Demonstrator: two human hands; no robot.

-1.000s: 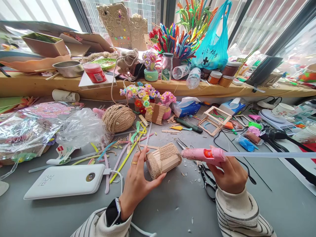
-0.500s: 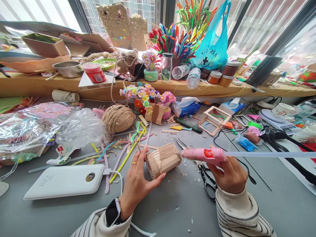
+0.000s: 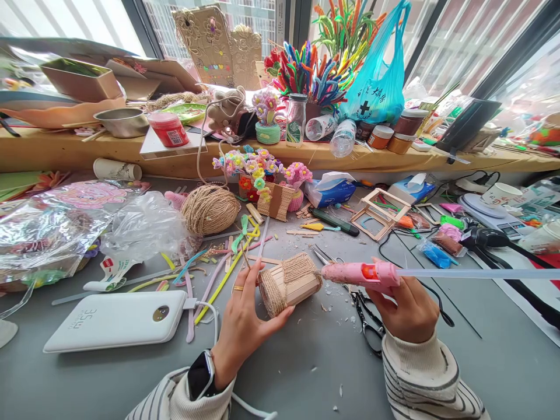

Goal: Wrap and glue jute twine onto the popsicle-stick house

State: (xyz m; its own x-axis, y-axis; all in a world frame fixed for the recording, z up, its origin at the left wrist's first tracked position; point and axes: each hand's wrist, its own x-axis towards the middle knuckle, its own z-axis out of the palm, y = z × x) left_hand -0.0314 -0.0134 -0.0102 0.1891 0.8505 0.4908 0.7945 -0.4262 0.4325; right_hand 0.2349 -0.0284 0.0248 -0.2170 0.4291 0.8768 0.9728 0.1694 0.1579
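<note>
A small cylinder of wooden craft sticks (image 3: 301, 293), partly wound with jute twine (image 3: 295, 269), lies tilted on its side just over the grey table. My left hand (image 3: 247, 318) grips its left end, thumb beneath and fingers at the top, where a loose strand of twine sticks up by the fingertips. In my right hand (image 3: 409, 306) is a pink hot glue gun (image 3: 359, 273), its nozzle at the cylinder's right rim. A long clear glue stick (image 3: 459, 272) runs out of the gun's back. Whether the nozzle touches the rim, I cannot tell.
Black-handled scissors (image 3: 367, 321) lie under the glue gun. A white power bank (image 3: 116, 322) with a cable sits left of my left hand. Behind are a twine ball (image 3: 210, 209), pipe cleaners (image 3: 227, 274), a wooden stick frame (image 3: 380, 214) and a cluttered ledge (image 3: 175, 154).
</note>
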